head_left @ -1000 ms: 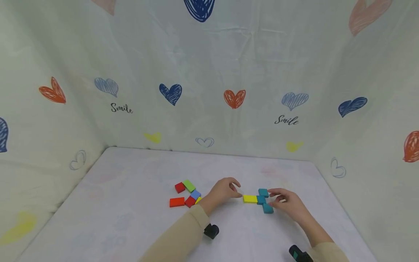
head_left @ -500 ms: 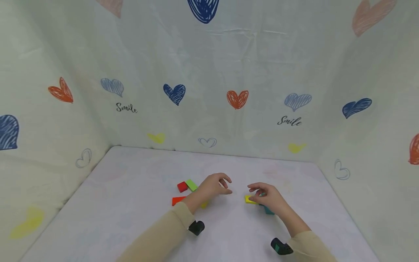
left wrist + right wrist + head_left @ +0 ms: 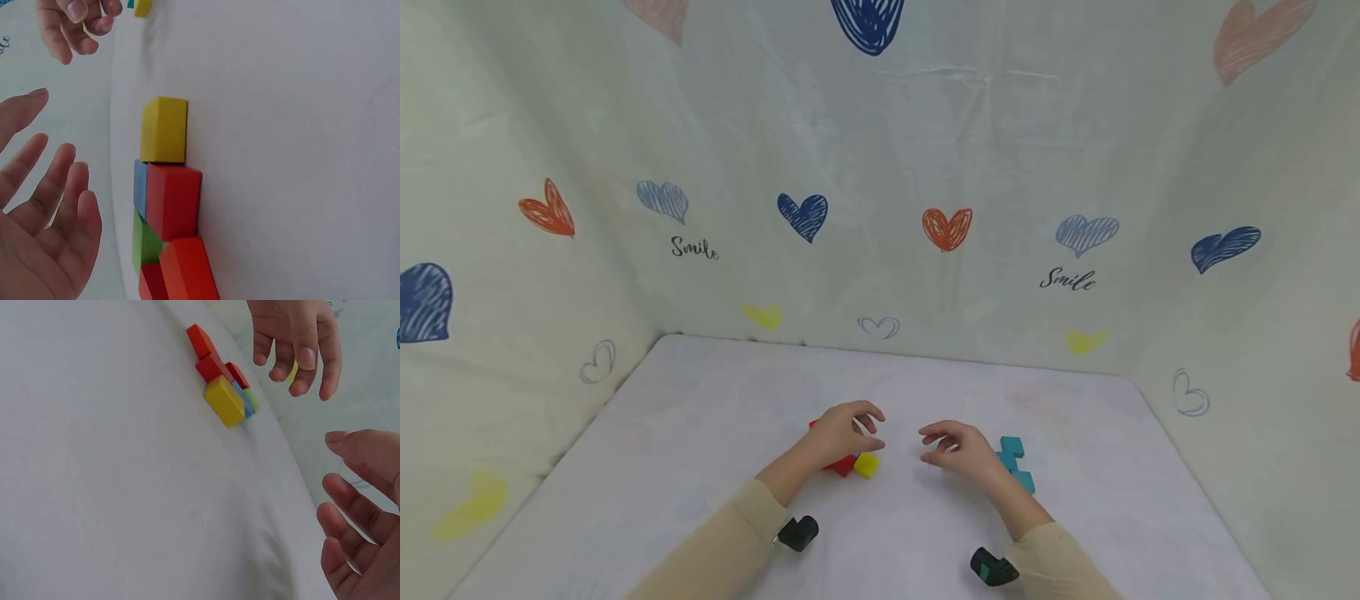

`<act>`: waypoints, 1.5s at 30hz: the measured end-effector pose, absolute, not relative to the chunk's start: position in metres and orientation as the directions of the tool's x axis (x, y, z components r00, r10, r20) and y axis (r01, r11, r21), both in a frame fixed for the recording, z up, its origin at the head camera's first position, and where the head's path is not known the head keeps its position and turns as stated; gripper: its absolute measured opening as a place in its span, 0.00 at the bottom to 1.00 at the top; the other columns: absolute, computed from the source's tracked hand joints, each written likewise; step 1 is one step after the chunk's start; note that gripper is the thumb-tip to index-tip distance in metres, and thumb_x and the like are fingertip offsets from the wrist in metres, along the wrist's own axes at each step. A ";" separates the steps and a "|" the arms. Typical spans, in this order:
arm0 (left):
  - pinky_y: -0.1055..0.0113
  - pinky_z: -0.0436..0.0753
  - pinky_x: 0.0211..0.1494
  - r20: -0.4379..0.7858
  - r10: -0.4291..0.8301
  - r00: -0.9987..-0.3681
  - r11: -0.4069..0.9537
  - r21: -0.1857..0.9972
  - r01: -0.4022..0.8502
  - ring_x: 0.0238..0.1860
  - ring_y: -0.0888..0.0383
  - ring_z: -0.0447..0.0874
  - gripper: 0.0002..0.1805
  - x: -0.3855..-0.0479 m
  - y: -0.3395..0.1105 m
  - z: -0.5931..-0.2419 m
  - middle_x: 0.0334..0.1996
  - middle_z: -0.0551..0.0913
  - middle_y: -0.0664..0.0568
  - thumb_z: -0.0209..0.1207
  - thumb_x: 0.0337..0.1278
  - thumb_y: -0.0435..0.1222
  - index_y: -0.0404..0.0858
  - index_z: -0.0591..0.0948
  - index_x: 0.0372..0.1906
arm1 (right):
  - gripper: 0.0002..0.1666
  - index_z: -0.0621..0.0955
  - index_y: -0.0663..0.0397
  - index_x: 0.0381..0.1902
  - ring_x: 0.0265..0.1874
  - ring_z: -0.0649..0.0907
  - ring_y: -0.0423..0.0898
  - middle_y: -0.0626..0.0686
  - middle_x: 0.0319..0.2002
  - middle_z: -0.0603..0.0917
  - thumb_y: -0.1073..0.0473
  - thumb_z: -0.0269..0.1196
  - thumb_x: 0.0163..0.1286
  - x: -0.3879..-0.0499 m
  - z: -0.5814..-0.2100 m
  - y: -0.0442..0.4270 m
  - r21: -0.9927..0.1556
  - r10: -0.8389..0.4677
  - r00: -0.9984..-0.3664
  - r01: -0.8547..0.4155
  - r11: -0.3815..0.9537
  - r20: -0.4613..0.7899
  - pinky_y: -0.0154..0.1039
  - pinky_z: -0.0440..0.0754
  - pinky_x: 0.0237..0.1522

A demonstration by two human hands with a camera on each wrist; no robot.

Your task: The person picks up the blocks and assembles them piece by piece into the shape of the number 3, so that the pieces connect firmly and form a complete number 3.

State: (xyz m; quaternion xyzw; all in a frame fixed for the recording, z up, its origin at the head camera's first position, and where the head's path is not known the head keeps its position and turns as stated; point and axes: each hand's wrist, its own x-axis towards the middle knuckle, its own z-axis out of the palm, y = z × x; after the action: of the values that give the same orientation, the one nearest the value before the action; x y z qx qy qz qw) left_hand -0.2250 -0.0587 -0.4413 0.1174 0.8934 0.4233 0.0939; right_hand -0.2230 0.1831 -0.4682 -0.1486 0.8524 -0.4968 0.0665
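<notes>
Pale cloth [image 3: 985,150] printed with hearts and the word "Smile" hangs behind and at both sides, from nine o'clock through twelve to three. Below it spreads the white worktop [image 3: 715,392]. Beige sleeves [image 3: 715,533] reach in from seven and five o'clock, with black wrist cameras [image 3: 798,533] at the cuffs. With the gap between the hands as the dial's centre, the left hand [image 3: 841,435] hovers at nine and the right hand [image 3: 962,450] at three; the fingers of both are loosely bent, released and empty. At eight o'clock sits a yellow block [image 3: 867,465], just beside a red block [image 3: 176,203], a blue block [image 3: 141,189] and a green block [image 3: 145,240]. At three o'clock lie teal blocks [image 3: 1012,447], close together; near them, only the left wrist view shows a second yellow block [image 3: 143,7].

Good handling here, I judge, means pinching one block by opposite faces and lowering it straight down, since a brushing knuckle could skew its neighbours.
</notes>
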 end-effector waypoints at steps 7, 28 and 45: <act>0.64 0.81 0.41 -0.089 0.268 -0.959 0.626 0.773 0.103 0.36 0.55 0.76 0.19 -0.219 -0.080 -0.446 0.37 0.81 0.51 0.71 0.51 0.35 0.40 0.81 0.49 | 0.17 0.84 0.60 0.48 0.34 0.78 0.45 0.51 0.39 0.84 0.64 0.71 0.59 -0.221 -0.474 0.155 -0.875 -0.363 -0.931 -0.198 0.442 0.027 0.34 0.78 0.37; 0.63 0.81 0.44 -0.107 0.236 -0.966 0.733 0.672 0.105 0.40 0.57 0.75 0.18 -0.212 -0.119 -0.457 0.36 0.78 0.57 0.73 0.46 0.34 0.46 0.82 0.44 | 0.19 0.84 0.51 0.45 0.42 0.75 0.47 0.46 0.42 0.81 0.59 0.75 0.54 -0.218 -0.500 0.115 -0.862 -0.361 -0.932 -0.180 0.475 -0.004 0.43 0.75 0.45; 0.62 0.80 0.44 -0.132 0.241 -0.961 0.788 0.606 0.115 0.40 0.58 0.75 0.18 -0.207 -0.132 -0.470 0.35 0.78 0.58 0.75 0.42 0.32 0.47 0.82 0.41 | 0.21 0.85 0.47 0.44 0.42 0.75 0.45 0.43 0.41 0.79 0.54 0.77 0.51 -0.222 -0.498 0.114 -0.778 -0.403 -0.914 -0.222 0.587 -0.043 0.43 0.75 0.46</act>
State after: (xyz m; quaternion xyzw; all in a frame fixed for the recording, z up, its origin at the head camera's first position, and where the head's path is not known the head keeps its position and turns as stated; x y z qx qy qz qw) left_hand -0.2067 -0.1324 -0.4700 0.0947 0.9399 0.3119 0.1015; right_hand -0.2224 0.1145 -0.4984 -0.1770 0.8842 -0.4185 0.1081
